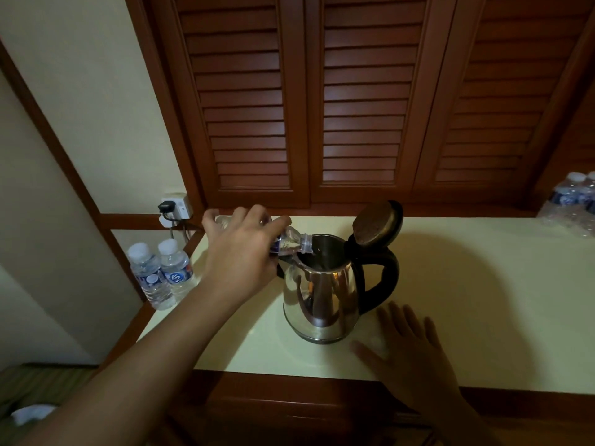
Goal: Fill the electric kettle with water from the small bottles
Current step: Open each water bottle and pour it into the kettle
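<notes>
Dark louvred doors [360, 101] fill the wall behind a pale worktop [467, 284]. On it stands the steel electric kettle [322, 294], lid [376, 225] tipped up and back, black handle to the right. The left hand [241, 249] is wrapped around a small bottle [294, 243], tilted with its open neck over the kettle's mouth. The right hand [409, 352] hovers flat with fingers spread, blurred, near the kettle's base. Two capped bottles [161, 275] stand at the worktop's left edge; a wrapped bottle pack [573, 201] sits far right.
</notes>
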A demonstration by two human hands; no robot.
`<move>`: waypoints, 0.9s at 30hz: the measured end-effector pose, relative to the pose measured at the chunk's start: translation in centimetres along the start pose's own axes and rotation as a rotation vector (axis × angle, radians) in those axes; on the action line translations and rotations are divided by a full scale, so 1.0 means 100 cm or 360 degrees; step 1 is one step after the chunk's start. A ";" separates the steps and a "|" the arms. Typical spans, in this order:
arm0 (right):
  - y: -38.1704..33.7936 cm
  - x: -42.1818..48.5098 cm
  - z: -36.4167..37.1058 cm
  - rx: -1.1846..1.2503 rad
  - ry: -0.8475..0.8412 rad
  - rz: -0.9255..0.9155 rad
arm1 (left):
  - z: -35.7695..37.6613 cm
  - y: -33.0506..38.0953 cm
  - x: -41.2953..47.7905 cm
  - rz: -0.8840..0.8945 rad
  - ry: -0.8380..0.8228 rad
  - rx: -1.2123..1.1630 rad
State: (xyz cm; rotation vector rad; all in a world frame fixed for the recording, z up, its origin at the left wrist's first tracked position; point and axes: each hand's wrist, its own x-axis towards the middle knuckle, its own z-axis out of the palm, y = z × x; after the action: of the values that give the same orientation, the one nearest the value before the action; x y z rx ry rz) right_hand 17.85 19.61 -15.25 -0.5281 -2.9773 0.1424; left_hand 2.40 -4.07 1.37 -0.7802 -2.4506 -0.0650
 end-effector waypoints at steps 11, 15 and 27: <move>-0.001 -0.001 -0.001 -0.0006 0.0011 -0.0007 | -0.009 -0.002 0.012 0.0133 -0.0028 0.0101; 0.000 0.000 -0.004 0.0010 -0.0005 -0.0024 | -0.010 0.001 0.013 0.0187 -0.0026 0.0133; 0.001 -0.001 0.001 0.0032 0.0029 -0.0005 | -0.018 0.006 0.022 0.0295 0.0006 0.0165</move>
State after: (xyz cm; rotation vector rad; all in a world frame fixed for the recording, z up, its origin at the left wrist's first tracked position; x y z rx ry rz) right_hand 17.92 19.67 -15.38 -0.5197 -2.9558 0.1659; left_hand 2.18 -2.78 3.92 -0.9547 -2.3459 0.1292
